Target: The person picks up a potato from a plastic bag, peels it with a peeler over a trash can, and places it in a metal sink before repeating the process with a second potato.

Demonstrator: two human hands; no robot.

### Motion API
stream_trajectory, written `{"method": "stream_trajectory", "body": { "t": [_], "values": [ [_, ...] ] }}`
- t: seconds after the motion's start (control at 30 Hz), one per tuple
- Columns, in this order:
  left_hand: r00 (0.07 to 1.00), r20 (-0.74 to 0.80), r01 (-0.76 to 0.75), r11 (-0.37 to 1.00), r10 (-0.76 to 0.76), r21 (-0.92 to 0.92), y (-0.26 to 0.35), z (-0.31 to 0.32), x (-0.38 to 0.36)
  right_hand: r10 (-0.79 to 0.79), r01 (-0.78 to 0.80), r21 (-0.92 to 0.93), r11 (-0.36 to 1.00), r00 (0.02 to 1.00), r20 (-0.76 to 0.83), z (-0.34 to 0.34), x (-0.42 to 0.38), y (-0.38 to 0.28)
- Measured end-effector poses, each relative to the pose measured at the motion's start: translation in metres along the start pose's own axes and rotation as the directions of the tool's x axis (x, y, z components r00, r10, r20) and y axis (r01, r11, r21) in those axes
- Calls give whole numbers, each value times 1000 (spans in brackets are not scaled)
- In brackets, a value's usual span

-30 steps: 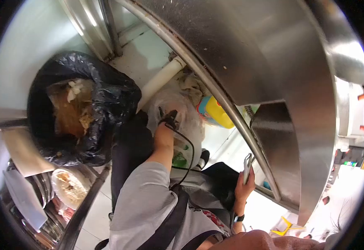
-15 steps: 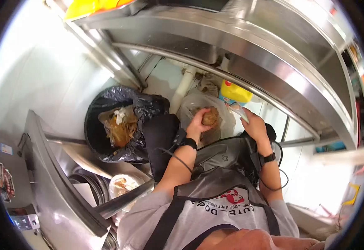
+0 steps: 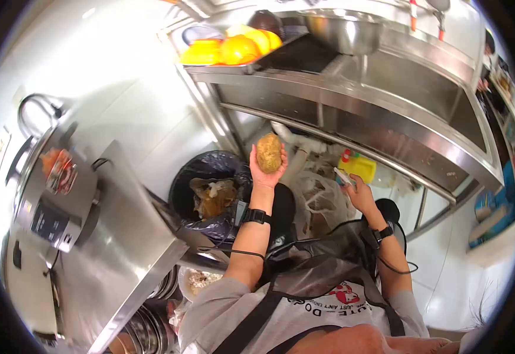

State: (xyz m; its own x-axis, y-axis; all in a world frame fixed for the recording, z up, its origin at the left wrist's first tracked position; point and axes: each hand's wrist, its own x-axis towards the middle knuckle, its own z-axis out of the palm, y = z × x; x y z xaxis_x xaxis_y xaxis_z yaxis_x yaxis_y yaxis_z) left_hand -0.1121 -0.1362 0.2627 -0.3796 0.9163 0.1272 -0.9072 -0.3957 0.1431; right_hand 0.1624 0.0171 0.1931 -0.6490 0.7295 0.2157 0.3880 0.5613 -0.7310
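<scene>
My left hand (image 3: 266,174) is raised, palm up, with its fingers curled around the sides of a brown potato (image 3: 269,152). The potato's skin looks rough and yellowish brown. My right hand (image 3: 361,196) is closed on a small white-handled tool (image 3: 343,175), whose working end is too small to make out. Between and below my hands, a clear plastic bag (image 3: 323,203) with brownish contents stands on the floor. A black-lined bin (image 3: 182,187) with yellowish scraps in it is to the left of my left hand.
A steel sink counter (image 3: 352,88) spans the space ahead, with orange bowls (image 3: 238,49) and a steel bowl (image 3: 347,30) on top. Under it are a pipe (image 3: 296,164) and a yellow container (image 3: 361,168). On the left, a steel table (image 3: 119,236) carries a large cooker (image 3: 57,194).
My left hand has lifted the potato up and away from the plastic bag. The view has tilted up, showing more of the counter top. My right hand still holds the white-handled tool.
</scene>
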Motion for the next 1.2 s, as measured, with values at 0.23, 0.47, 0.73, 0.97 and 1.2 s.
{"method": "stream_trajectory", "body": {
  "t": [0.23,0.47,0.73,0.97,1.2],
  "values": [
    [901,-186,-335,901,392,277,115,-43,-42,-271,214,322,922,952,144,64,41,-107],
    [805,-330,-319,828,493,461,152,-89,-83,-427,303,369,879,845,323,163,79,-169],
    [685,-368,-357,730,628,582,171,-160,-98,-295,110,450,886,883,365,259,100,-216],
    [624,-469,-280,739,625,613,188,-162,-104,-429,249,437,864,819,382,310,108,-217],
    [492,-505,-361,694,709,623,211,-205,-116,-555,295,488,822,610,566,322,56,-211]
  ]
}}
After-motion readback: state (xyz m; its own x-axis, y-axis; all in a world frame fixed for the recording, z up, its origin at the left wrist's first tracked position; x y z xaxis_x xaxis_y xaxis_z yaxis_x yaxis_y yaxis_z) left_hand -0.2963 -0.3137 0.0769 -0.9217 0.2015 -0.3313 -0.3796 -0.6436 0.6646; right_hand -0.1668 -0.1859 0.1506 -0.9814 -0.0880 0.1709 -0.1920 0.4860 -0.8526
